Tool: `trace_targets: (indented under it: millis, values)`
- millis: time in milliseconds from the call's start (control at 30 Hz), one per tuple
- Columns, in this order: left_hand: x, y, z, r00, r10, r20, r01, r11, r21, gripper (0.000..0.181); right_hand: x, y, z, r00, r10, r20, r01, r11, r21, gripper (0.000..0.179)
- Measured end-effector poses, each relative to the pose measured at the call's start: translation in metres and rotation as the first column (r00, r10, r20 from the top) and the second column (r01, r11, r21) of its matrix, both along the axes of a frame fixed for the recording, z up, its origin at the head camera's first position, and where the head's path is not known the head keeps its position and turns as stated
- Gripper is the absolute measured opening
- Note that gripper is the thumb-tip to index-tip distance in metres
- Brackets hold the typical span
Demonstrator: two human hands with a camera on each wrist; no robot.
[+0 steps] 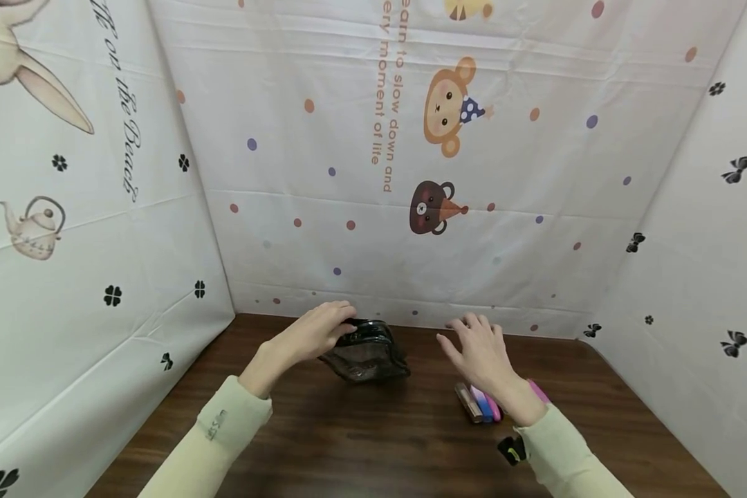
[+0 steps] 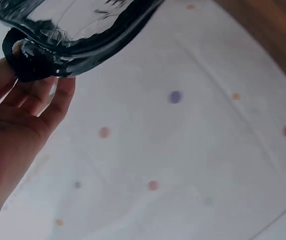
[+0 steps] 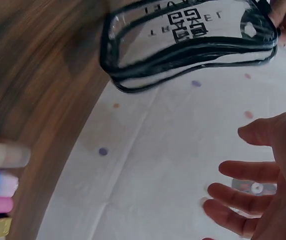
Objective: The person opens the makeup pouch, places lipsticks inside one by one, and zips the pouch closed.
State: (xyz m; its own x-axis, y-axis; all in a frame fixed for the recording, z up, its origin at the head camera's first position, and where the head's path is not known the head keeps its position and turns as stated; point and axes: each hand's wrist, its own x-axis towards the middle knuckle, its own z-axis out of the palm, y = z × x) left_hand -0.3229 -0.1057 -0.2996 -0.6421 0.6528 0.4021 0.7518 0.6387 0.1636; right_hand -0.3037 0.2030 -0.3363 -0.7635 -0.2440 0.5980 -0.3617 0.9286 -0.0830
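A clear travel pouch with black trim (image 1: 367, 360) is over the back middle of the table. My left hand (image 1: 314, 333) grips it at its left end, with the fingers around a black loop (image 2: 30, 62) in the left wrist view. Lettering and a square pattern show on the pouch (image 3: 182, 56) in the right wrist view. Apart from the pouch, to its right, my right hand (image 1: 482, 354) hovers with fingers spread and slightly bent, holding nothing. Below it lie a brownish tube (image 1: 468, 403), a blue-and-white item (image 1: 482, 405) and a pink item (image 1: 494, 409), partly hidden by the wrist.
A small black item with a yellow-green mark (image 1: 512, 450) lies beside the right sleeve. The dark wooden table (image 1: 348, 443) is bordered by white printed cloth walls (image 1: 324, 249) at the back and both sides.
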Motion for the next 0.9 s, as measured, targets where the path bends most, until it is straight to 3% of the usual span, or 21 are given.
trace_targets:
  millis: [167,300,467,567,700,900]
  values:
    - [0.005,0.011,0.021,0.996,-0.058,0.064,0.057,0.998,0.014,0.016,0.006,-0.016,0.013,0.991,0.091,-0.101,-0.1,0.991,-0.085,0.012]
    - [0.006,0.018,0.029,0.991,-0.087,0.102,0.086,0.996,0.016,0.017,0.011,-0.032,0.025,0.968,0.19,-0.164,-0.216,0.964,-0.158,0.005]
    - [0.006,0.026,0.028,0.986,-0.118,0.12,0.119,0.993,0.0,0.018,0.019,-0.055,0.041,0.942,0.315,-0.115,-0.335,0.906,-0.258,0.008]
    - [0.005,0.031,0.025,0.98,-0.138,0.147,0.139,0.99,0.005,0.016,0.022,-0.068,0.047,0.944,0.331,-0.017,-0.322,0.904,-0.281,0.009]
    - [0.005,0.038,0.023,0.971,-0.165,0.175,0.164,0.986,0.021,0.014,0.024,-0.08,0.049,0.955,0.275,0.112,-0.243,0.941,-0.236,0.018]
    - [0.008,0.047,0.022,0.961,-0.189,0.201,0.186,0.982,0.033,0.015,0.027,-0.085,0.046,0.964,0.194,0.181,-0.154,0.965,-0.214,0.031]
